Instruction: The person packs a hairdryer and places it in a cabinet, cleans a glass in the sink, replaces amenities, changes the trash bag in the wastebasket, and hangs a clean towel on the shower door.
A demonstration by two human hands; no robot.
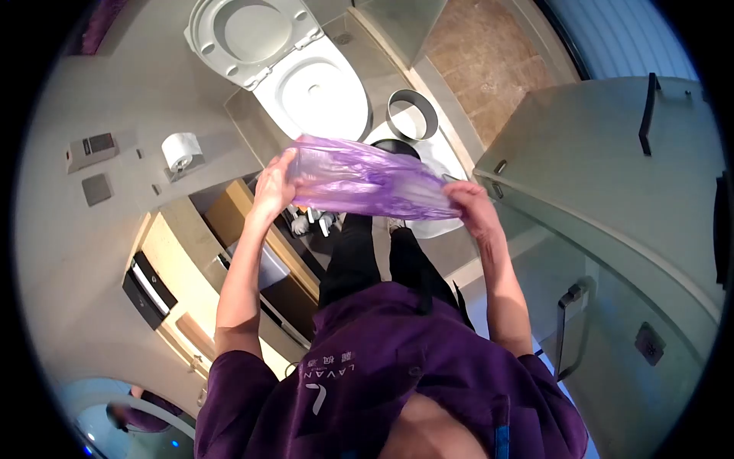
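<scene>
A thin, see-through purple plastic bag [375,180] is stretched sideways in front of my body. My left hand [277,183] grips one end of it, fingers closed on the film. At the other end, my right hand [470,206] pinches the bag between thumb and fingers. Beyond the bag, a dark round bin [397,147] is partly hidden behind the film. A grey ring-shaped bin rim [413,115] lies on a white sheet or bag [447,157] on the floor.
A toilet [321,92] with its lid raised stands ahead. A toilet roll [181,151] hangs on the left wall. Glass doors [612,138] with handles are at the right. An open wooden cabinet [237,222] stands at the left, with cleaning bottles [325,222] near my feet.
</scene>
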